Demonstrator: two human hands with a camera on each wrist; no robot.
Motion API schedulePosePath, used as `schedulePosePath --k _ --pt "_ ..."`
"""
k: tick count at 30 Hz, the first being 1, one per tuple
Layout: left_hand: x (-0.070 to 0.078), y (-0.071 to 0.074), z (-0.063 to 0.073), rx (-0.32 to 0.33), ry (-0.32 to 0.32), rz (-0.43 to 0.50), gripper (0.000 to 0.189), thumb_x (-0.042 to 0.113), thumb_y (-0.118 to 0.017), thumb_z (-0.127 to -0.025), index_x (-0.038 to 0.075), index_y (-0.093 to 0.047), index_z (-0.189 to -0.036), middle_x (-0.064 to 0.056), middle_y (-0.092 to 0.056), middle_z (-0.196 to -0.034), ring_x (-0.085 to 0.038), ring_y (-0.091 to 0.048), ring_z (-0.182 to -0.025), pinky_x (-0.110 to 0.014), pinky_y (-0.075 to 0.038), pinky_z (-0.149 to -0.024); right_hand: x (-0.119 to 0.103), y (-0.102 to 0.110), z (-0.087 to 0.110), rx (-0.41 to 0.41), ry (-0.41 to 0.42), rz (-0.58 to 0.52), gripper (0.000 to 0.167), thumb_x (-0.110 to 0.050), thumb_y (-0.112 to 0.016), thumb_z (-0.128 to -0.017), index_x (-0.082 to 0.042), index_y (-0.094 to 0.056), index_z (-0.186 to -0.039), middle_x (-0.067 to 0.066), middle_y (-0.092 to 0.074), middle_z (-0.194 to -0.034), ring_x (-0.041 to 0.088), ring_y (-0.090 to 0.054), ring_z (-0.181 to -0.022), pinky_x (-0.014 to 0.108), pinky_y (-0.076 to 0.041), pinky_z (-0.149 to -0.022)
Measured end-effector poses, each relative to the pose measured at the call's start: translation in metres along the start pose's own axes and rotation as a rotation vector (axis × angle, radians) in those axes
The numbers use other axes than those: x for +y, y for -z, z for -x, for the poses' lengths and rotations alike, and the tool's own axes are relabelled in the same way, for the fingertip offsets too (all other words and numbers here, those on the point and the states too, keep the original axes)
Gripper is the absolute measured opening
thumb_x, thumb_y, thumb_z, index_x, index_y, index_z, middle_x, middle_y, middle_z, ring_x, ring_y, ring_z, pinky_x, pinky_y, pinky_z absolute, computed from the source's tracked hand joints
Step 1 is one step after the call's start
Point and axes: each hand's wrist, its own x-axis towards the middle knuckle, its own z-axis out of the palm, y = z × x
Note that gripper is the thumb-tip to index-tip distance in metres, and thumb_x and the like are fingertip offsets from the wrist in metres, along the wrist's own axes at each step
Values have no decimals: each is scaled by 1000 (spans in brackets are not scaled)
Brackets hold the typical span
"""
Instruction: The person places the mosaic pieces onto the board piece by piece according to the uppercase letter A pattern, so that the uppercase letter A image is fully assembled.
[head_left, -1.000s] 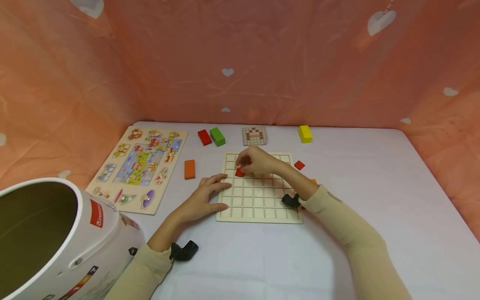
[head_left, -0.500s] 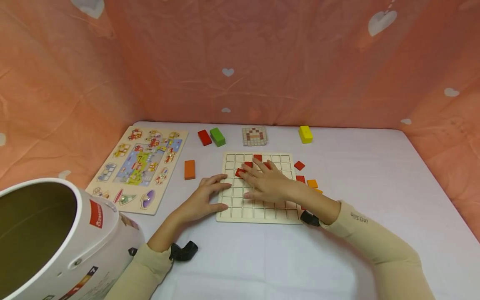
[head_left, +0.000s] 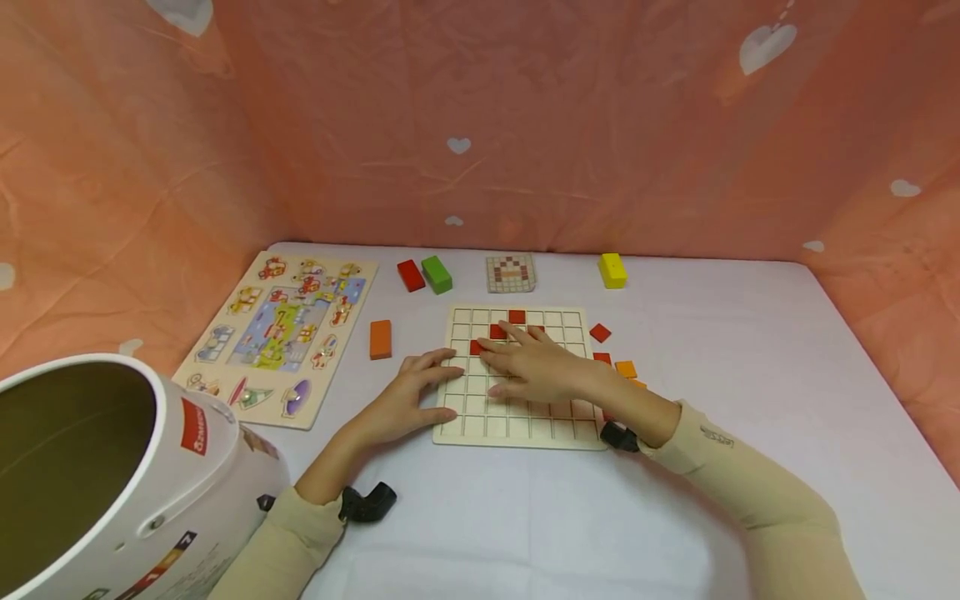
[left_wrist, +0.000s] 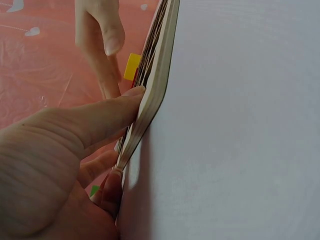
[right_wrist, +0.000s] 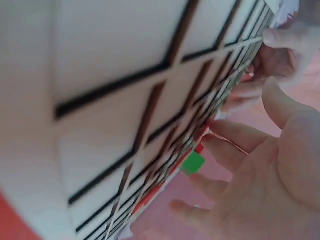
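Observation:
A light wooden grid board (head_left: 480, 427) lies on the white table, with several red square tiles (head_left: 517, 317) set in its upper cells. My left hand (head_left: 408, 396) rests at the board's left side, thumb and fingertips touching its edge. Over the middle of the board is my right hand (head_left: 536, 371), fingers spread and fairly straight, the fingertips by the leftmost red tile (head_left: 476, 347). It partly covers another red tile. In the right wrist view nothing is held in the right hand (right_wrist: 250, 165); whether its fingertips touch the tile is hard to tell.
Loose red tiles (head_left: 600, 332) and orange tiles (head_left: 626, 368) lie right of the board. Behind it are a pattern card (head_left: 512, 273) and red (head_left: 410, 275), green (head_left: 437, 274) and yellow blocks (head_left: 612, 271). An orange block (head_left: 380, 339), picture puzzle (head_left: 217, 343) and white bucket (head_left: 217, 492) stand left.
My right hand let go of the red tile, drew back to the right and spread its fingers. That tile, tilted earlier, now sits square in its cell. The left hand stayed still.

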Motion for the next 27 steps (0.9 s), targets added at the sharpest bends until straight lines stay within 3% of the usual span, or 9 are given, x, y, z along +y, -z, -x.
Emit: schedulePosePath --k 5,7,10,14,20,27 --pt "2 -2 -3 -3 -6 10 59 18 -79 -86 4 -57 -138 -13 -33 -158 -33 -30 -134 -55 -31 -108 21 10 26 80 -22 -105 66 -35 -68 -95 -5 -46 -148 15 -27 -161 42 -13 -149 66 -14 -113" --pt "3 -2 -4 -7 -4 15 59 17 -79 -86 4 -58 -138 -13 -33 -158 -33 -29 -134 -55 -31 -108 36 15 40 133 -56 -204 61 -24 -72 -92 -1 -50 -144 20 -34 -157 45 -21 -146 65 -18 -112" --pt "2 -3 -4 -10 4 17 59 17 -80 -85 4 -58 -138 -12 -32 -158 -33 -29 -135 -54 -31 -109 66 19 59 200 -123 -359 53 -9 -73 -90 5 -54 -137 25 -48 -145 45 -39 -135 63 -26 -110" --pt "1 -2 -2 -1 8 7 59 18 -80 -85 5 -58 -138 -12 -33 -158 -33 -30 -134 -54 -32 -108 104 20 75 221 -172 -534 44 4 -68 -89 8 -57 -132 25 -58 -133 42 -47 -126 61 -33 -107" --pt "-1 0 -1 8 1 9 59 18 -80 -85 5 -58 -138 -12 -34 -157 -33 -31 -132 -55 -32 -107 138 16 80 214 -119 -685 40 6 -67 -89 6 -62 -128 21 -63 -129 38 -53 -125 55 -37 -107" --pt "-1 -1 -1 6 2 8 59 19 -80 -85 5 -58 -138 -12 -34 -157 -33 -30 -132 -55 -32 -107 150 14 77 199 -146 -733 39 3 -71 -88 3 -64 -126 18 -65 -126 35 -55 -124 52 -37 -107"
